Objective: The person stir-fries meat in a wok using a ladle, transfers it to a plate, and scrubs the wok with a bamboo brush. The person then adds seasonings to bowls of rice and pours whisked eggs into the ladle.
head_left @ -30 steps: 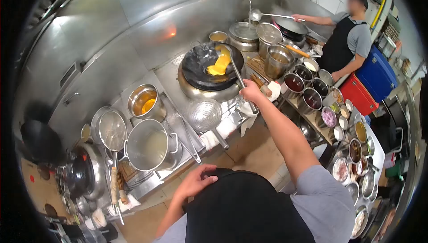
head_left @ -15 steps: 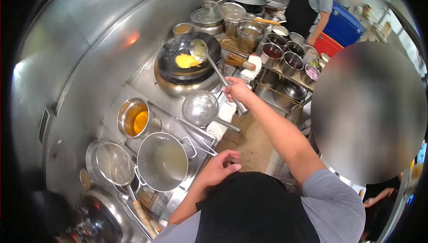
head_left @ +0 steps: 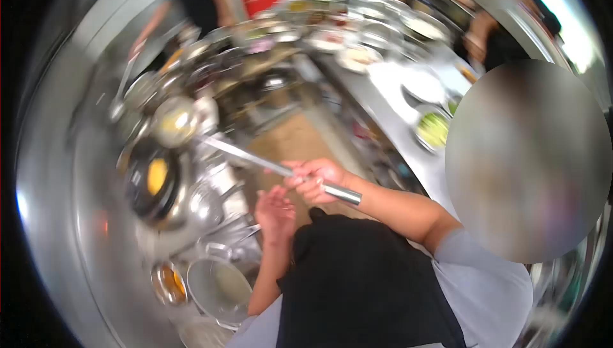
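Note:
My right hand [head_left: 317,181] is wrapped round the steel handle of a ladle [head_left: 246,155]. The ladle's round bowl reaches out to the left, over the area beside the wok; something pale yellow shows in it, blurred. Below the bowl sits a black wok [head_left: 142,188] on the burner, with a yellow piece of egg-like food [head_left: 156,177] inside. My left hand [head_left: 276,215] is just left of and below the right one, palm partly up and fingers apart, holding nothing.
A perforated strainer [head_left: 205,204] lies beside the wok. Nearer are a large pot [head_left: 220,290] and a container of amber liquid [head_left: 169,283]. Across the aisle runs a steel counter [head_left: 389,108] with plates and a bowl of chopped greens [head_left: 433,129]. A co-worker's arm [head_left: 150,27] holds another ladle.
The view has swung right, bringing the counter in. My right hand has drawn the ladle away from the wok and nearer my body. My left hand has lifted beside it.

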`<state>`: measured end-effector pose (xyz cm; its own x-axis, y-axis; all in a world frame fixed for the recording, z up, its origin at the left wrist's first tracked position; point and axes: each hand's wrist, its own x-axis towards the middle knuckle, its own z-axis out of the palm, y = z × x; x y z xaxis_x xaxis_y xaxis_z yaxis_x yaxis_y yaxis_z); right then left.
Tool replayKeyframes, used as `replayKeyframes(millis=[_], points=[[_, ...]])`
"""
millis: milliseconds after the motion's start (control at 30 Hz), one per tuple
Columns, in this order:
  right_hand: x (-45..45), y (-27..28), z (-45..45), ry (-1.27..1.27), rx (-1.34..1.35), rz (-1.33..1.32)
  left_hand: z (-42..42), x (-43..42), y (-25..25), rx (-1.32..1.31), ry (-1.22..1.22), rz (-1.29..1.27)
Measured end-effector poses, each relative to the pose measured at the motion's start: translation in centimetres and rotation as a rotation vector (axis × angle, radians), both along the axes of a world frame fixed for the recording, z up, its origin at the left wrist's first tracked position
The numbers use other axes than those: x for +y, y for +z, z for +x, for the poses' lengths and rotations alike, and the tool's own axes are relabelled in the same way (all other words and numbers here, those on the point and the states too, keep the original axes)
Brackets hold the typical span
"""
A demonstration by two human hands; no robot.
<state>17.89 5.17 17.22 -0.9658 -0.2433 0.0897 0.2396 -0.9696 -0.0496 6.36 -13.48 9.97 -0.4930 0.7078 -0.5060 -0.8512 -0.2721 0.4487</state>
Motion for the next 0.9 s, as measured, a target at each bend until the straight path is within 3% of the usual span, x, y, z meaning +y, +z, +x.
replayKeyframes(millis=[100,233,400,700,800,900], points=[[-1.9,-1.7,16.3,-0.277,-0.093,0.022,6.5,2.9,1.2,0.255,-0.169,-0.054],[-10.1,-1.0,36.3,-0.517,-0.057,0.137,15.9,3.7,-1.0,0.433,-0.709,-0.175],[-25.3,1.3,53.5,-0.982,-0.282,0.200,30.3,4.5,0.3,0.641,-1.304,-0.198],[-44.9,5.5,60.5,-1.650,-0.644,0.021,48.6,7.0,2.9,0.669,-1.751,0.095],[-46.6,6.7,61.4,-1.790,-0.796,0.024,52.7,7.1,3.2,0.558,-1.864,0.088],[-46.3,6.7,61.7,-1.842,-0.957,0.125,55.7,7.6,1.1,0.615,-1.834,0.046]])
